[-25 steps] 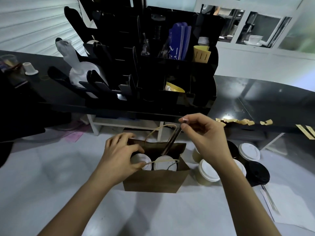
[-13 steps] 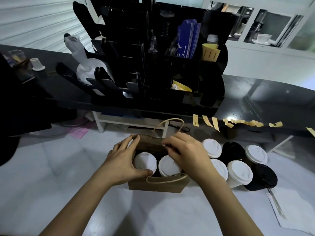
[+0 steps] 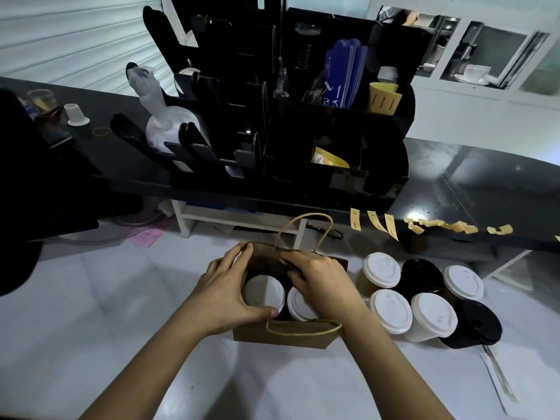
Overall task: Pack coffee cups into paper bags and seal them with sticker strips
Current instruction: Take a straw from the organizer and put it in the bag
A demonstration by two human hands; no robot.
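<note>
A: Where is the paper bag (image 3: 285,336)?

B: It stands open on the white counter (image 3: 75,313), in the middle, just below the edge of the black shelf (image 3: 485,207). Inside are two cups with white lids, the left cup (image 3: 263,294) and the right cup (image 3: 300,304), side by side.

A: How is the left hand (image 3: 225,294) placed?

B: It comes from the lower left. The fingers reach over the far left corner of the bag and are a little apart; the thumb (image 3: 260,313) lies along the near rim, beside the left cup. So the hand holds the left end of the bag between fingers and thumb.

A: And the right hand (image 3: 322,281)?

B: It lies palm down over the mouth of the bag and covers part of the right cup. The fingers point left, close together, and bend over the far edge of the bag near the foot of the far handle (image 3: 303,228). If they pinch the paper, I cannot tell.

A: What is beside the bag?

B: At the right stand six more cups (image 3: 424,301), four with white lids and two with black lids, close together. Yellow sticker strips (image 3: 375,222) hang from the shelf edge above them.
</note>
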